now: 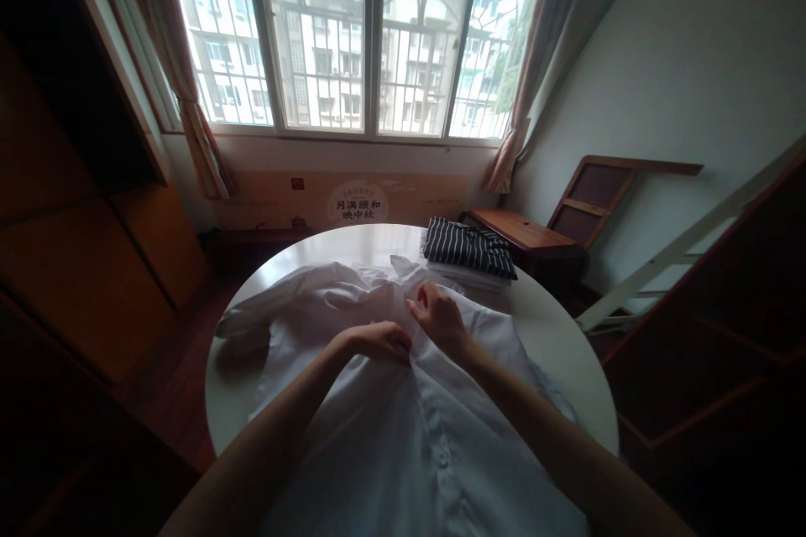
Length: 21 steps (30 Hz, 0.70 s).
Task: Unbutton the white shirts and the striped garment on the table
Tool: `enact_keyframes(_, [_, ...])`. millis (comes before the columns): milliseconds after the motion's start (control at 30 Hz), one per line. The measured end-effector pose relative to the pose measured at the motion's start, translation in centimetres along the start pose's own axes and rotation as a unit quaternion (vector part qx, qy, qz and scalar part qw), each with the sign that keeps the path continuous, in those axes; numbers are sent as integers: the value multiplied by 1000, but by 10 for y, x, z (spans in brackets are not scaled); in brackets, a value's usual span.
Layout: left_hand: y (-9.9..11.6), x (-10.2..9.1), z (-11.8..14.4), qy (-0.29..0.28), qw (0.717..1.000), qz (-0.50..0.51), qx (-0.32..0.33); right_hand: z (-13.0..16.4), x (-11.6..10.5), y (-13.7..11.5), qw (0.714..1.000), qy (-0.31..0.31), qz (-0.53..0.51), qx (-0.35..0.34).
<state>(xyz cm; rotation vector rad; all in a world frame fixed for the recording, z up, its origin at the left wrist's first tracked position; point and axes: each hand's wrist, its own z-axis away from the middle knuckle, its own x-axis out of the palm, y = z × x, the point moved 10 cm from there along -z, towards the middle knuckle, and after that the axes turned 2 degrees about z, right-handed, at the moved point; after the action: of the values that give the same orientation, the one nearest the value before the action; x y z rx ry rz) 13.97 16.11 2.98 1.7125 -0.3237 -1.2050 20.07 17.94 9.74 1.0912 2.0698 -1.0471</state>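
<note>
A white button-up shirt (358,428) lies spread over the round table, front side up, its collar toward the window and one sleeve stretched out to the left. My left hand (385,340) is closed on the shirt's front edge near the middle of the chest, its fingertips partly hidden. Just above and to the right, my right hand (437,315) is at the upper front edge below the collar, fingers curled together in a pinch. Whatever small part lies between those fingers is too small to make out. Buttons run down the front placket (442,457) toward me.
Folded clothes, with a black-and-white striped garment (469,247) on top, sit at the table's (570,352) back right. Beyond stand a wooden chair (529,231) and a printed cardboard box (403,197) under the window. A white ladder-like frame (667,268) leans at right.
</note>
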Motion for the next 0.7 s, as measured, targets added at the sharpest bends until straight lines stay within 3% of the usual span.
enact_keyframes(67, [-20,-24,-4,105,992,-63,-38,1,13,-7,998,-60,-12,-9])
enact_keyframes(133, [-37,-49,-2,224,964,-119,-77,7,35,-11,990,-137,-13,-26])
enact_keyframes(233, [-49,-67,5,322,923,-175,-112,13,60,0,985,-174,-6,-12])
enact_keyframes(400, [-45,-63,5,333,924,-176,-65,14,69,28,991,-124,9,43])
enact_keyframes(533, [-39,-61,5,337,929,-150,-15,15,58,23,996,-84,2,3])
enact_keyframes(700, [-32,-58,5,345,917,-198,-8,14,56,12,996,-67,7,-65])
